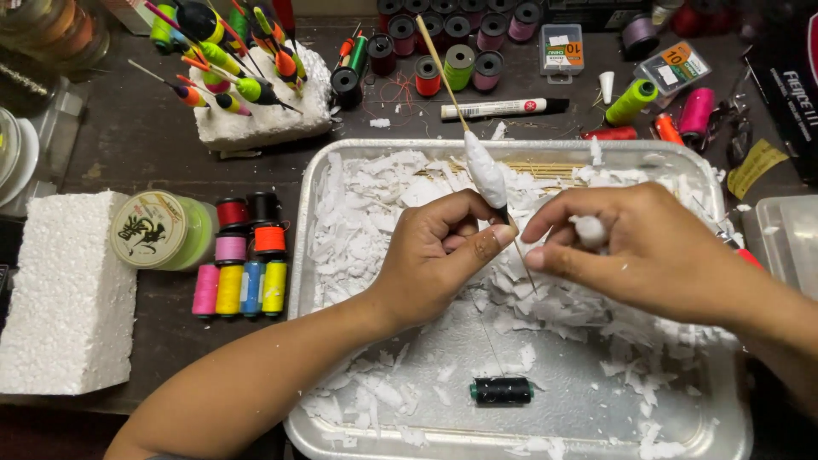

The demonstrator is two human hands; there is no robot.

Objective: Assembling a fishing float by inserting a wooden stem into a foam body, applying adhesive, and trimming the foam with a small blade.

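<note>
My left hand [443, 255] pinches a thin wooden stick [439, 60] that carries a white, spindle-shaped foam body [486, 175], held tilted over the metal tray [302, 255]. My right hand [648, 247] is beside it, its fingers closed around a small white foam piece [590, 230], with the fingertips close to the stick's lower end. A thin thread runs down from the stick towards a dark green thread spool [501, 390] lying on the tray's bare bottom. White foam shavings [375, 204] cover much of the tray.
A white foam block [68, 294] lies at the left, next to a round green-lidded tin [162, 230] and several coloured spools [243, 273]. Behind stands a foam block stuck with painted floats [247, 85], more spools [443, 51], a white marker [503, 108] and small boxes [562, 47].
</note>
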